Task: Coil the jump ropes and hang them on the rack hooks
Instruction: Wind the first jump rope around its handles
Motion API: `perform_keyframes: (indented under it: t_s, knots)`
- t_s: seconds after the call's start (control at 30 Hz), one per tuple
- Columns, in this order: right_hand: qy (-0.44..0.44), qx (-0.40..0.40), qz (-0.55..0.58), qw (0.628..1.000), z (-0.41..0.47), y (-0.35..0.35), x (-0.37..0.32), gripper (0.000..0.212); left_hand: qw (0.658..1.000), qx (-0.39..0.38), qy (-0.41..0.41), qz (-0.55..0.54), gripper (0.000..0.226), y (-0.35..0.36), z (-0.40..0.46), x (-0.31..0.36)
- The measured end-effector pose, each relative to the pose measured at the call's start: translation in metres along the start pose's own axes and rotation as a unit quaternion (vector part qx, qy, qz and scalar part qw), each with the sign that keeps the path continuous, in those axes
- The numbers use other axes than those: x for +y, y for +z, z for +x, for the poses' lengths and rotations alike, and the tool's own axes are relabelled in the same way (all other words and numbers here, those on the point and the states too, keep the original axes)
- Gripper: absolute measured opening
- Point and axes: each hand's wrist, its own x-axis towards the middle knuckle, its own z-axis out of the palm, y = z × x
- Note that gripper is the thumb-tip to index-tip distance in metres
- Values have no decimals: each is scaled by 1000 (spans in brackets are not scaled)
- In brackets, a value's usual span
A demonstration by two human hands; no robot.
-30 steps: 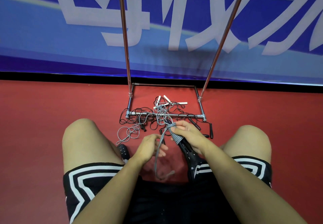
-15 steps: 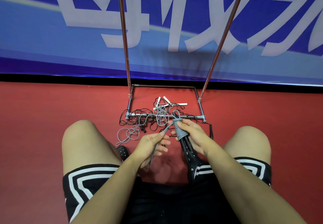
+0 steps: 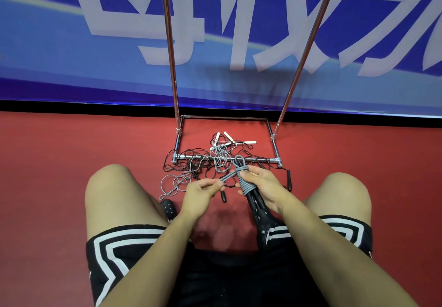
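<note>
Landmark = rack base bar (image 3: 227, 159). Going L to R:

Loose grey rope (image 3: 175, 183) is lying on the floor just L of & nearer than the bar, uncoiled. Left hand (image 3: 201, 195), near side of the bar, is pinching the free end of the grey jump rope (image 3: 242, 177) w/ thumb & fingertips, pulling it taut. Right hand (image 3: 263, 187), just R of it, is gripping the bundle: grey turns wrapped round the black handles (image 3: 254, 202), small loop sticking up at the top.

Tangle of black/grey ropes (image 3: 215, 158) & white handles (image 3: 229, 139) is draping over & behind the bar.

Progress, my read: 1st rope nearly bound, prob. tuck end then hang; no hooks in view, nothing hung. Rest of pile untouched.

Vs 1 s ago: slack hanging below left hand is gone, more wraps on bundle, both hands are sitting closer to the bar.
</note>
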Motion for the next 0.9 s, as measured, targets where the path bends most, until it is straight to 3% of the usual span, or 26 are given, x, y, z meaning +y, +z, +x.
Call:
perform_keyframes:
  t_s: [0.13, 0.33, 0.57, 0.7, 0.9]
  knots:
    - [3, 13, -20, 1000, -1, 5, 0, 28, 994, 16, 82, 77, 10, 2, -1, -3]
    - [-18, 11, -95, 995, -2, 10, 0, 15, 973, 0, 136, 184, 11, 3, -1, -9]
    - [6, 0, -113, 994, 2, 14, 5, 23, 965, -11, 150, 215, 17, 4, -2, -12]
    - [52, 15, -33, 998, 4, 18, 2, 24, 962, 0, 151, 227, 14, 2, -1, -12]
    - [29, 1, -57, 998, 6, 15, 8, 27, 956, -2, 157, 248, 14, 2, -3, -12]
